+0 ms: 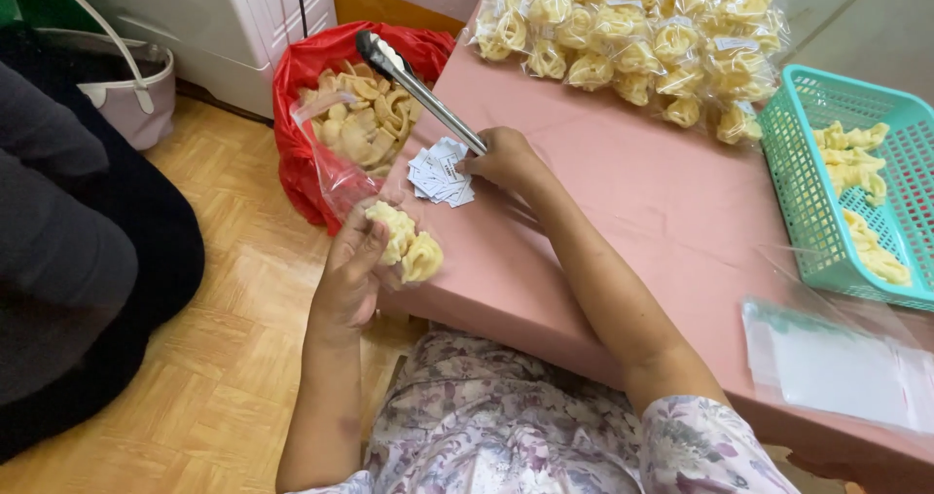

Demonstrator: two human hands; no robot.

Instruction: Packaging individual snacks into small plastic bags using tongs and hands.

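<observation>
We hold a small clear bag (389,223) of pale yellow crackers upright off the near left edge of the pink surface (623,192), our left hand (350,272) closed around its lower part, seemingly so the mouth stays up and nothing spills. Just beyond it our right hand (502,155) grips metal tongs (416,87) while its fingertips rest at a heap of small white paper slips (440,173), with the red sack (350,114) of crackers behind.

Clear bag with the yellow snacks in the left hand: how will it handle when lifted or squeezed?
The clear bag probably stays floppy: thin film sags around the left hand. Likely light, holding few pieces. The yellow snacks look puffed and brittle, so squeezing may crush them.
</observation>
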